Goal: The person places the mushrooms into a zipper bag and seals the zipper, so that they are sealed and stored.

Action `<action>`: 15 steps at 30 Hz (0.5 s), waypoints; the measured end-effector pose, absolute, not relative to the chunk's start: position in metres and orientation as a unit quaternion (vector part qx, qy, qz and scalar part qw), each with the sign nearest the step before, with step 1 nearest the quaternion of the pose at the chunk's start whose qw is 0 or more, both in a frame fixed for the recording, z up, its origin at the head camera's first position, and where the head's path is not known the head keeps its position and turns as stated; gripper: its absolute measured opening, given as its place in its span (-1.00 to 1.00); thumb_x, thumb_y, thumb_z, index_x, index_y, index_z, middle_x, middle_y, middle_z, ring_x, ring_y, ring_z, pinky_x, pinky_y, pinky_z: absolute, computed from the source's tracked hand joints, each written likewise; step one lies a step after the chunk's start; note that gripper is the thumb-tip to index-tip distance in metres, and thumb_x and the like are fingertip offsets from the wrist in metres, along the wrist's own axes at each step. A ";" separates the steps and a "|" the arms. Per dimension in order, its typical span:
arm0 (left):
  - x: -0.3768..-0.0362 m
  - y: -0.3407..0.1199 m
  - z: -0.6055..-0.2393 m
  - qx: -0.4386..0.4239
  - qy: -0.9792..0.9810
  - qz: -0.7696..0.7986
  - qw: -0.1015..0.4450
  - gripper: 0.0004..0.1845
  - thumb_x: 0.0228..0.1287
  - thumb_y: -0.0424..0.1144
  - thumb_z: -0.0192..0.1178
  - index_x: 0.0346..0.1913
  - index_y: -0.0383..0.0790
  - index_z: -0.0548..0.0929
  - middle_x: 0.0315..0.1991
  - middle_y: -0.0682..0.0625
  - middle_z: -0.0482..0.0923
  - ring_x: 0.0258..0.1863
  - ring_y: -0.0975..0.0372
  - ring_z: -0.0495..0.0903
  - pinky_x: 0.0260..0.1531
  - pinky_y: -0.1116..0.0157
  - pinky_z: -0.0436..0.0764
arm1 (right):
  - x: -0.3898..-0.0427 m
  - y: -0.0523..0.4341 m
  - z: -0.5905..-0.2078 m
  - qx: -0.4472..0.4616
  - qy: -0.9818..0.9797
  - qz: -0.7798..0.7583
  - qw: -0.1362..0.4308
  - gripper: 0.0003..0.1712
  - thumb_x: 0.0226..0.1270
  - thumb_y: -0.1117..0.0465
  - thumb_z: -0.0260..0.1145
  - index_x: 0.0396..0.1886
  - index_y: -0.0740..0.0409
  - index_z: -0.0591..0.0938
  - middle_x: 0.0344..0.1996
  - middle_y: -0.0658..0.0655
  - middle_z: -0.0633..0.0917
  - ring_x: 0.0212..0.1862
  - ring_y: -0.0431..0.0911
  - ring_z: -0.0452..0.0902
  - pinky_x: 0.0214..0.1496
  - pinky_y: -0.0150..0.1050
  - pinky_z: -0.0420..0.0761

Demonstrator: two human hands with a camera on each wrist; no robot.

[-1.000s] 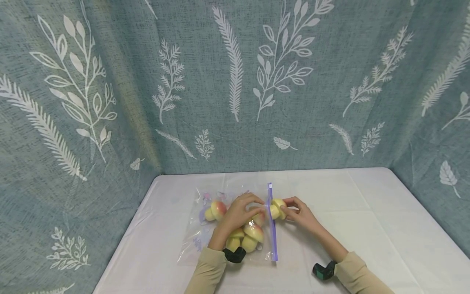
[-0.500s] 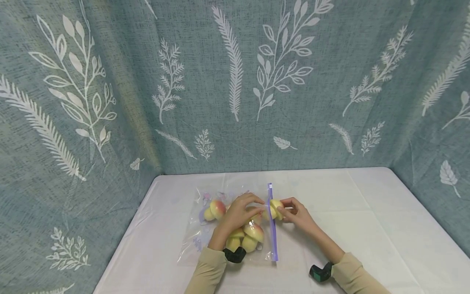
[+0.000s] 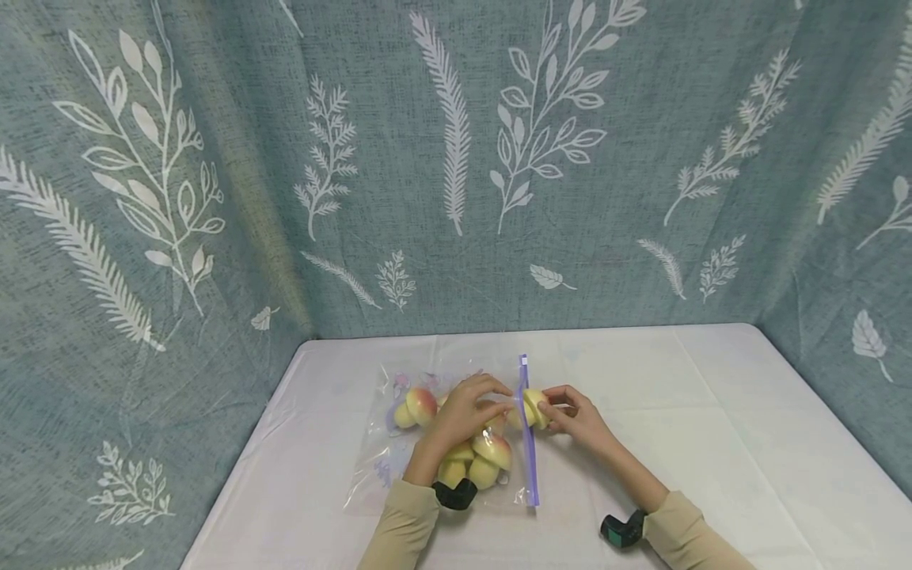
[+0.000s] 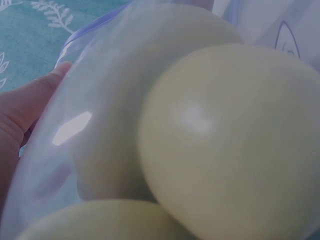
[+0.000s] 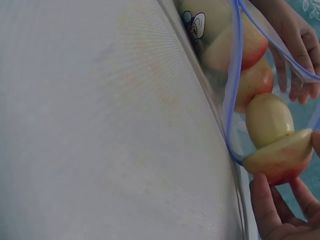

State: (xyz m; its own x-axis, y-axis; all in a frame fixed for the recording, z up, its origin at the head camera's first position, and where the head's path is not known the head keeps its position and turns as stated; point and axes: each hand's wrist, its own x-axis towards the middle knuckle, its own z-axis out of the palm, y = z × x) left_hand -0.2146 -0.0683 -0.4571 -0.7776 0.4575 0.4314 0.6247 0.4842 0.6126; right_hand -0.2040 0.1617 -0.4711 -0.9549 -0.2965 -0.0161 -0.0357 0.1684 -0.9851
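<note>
**Mushroom at the mouth of the bag**

We see the right hand [image 3: 579, 417] pinching a toy mushroom [image 3: 535, 406] between thumb and curled fingers, holding it right at the purple zip strip [image 3: 528, 443] of a clear plastic bag [image 3: 370, 467]. The mushroom sits just ahead of the fingertips, toward the bag, its pale stem already past the zip line and its red-tinged cap on the hand's side (the right wrist view shows this plainly: stem [image 5: 268, 119] inside the opening, cap [image 5: 280, 157] resting against the fingers [image 5: 265, 205]).

Our left hand [image 3: 461, 413] lies on top of the bag, fingers curled down over the plastic near the opening, gripping its upper edge beside the mushroom. Under and around it, several more mushrooms [image 3: 479, 463] are piled inside the bag, one [image 3: 416, 406] lying apart toward the far left corner. The bag lies flat on the white tablecloth [image 3: 712, 443], zip end facing the right hand.
</note>
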 end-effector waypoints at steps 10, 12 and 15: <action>-0.214 -0.068 -0.458 -0.307 -0.859 -0.397 0.102 -0.83 0.20 -0.10 0.23 -0.21 -0.08 0.67 -0.22 0.15 0.63 -0.08 0.30 0.57 0.37 0.18 0.21 | -0.209 0.164 -0.485 -0.110 0.752 -0.642 0.098 -0.59 0.34 0.19 0.19 0.05 0.41 0.44 -0.04 0.34 0.51 -0.12 -0.02 0.60 -0.11 -0.19 0.68; -0.214 -0.068 -0.458 -0.308 -0.858 -0.398 0.101 -0.83 0.21 -0.10 0.23 -0.20 -0.08 0.67 -0.22 0.15 0.63 -0.07 0.30 0.57 0.37 0.21 0.21 | -0.212 0.165 -0.493 -0.118 0.754 -0.639 0.094 -0.58 0.33 0.19 0.21 0.04 0.40 0.45 -0.06 0.33 0.52 -0.12 -0.01 0.60 -0.12 -0.23 0.68; -0.215 -0.068 -0.458 -0.311 -0.858 -0.396 0.102 -0.83 0.20 -0.11 0.23 -0.20 -0.07 0.66 -0.21 0.14 0.63 -0.06 0.29 0.57 0.37 0.20 0.21 | -0.215 0.165 -0.497 -0.131 0.759 -0.631 0.089 -0.57 0.30 0.19 0.23 0.04 0.40 0.46 -0.07 0.34 0.53 -0.12 0.04 0.61 -0.12 -0.25 0.68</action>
State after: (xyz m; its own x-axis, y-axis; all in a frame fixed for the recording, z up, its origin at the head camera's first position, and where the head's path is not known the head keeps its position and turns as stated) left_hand -0.2147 -0.0681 -0.4577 -0.7859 0.4519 0.4221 0.6143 0.4927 0.6163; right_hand -0.2146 0.1653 -0.4973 -0.9498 -0.3114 0.0302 -0.0864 0.1683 -0.9819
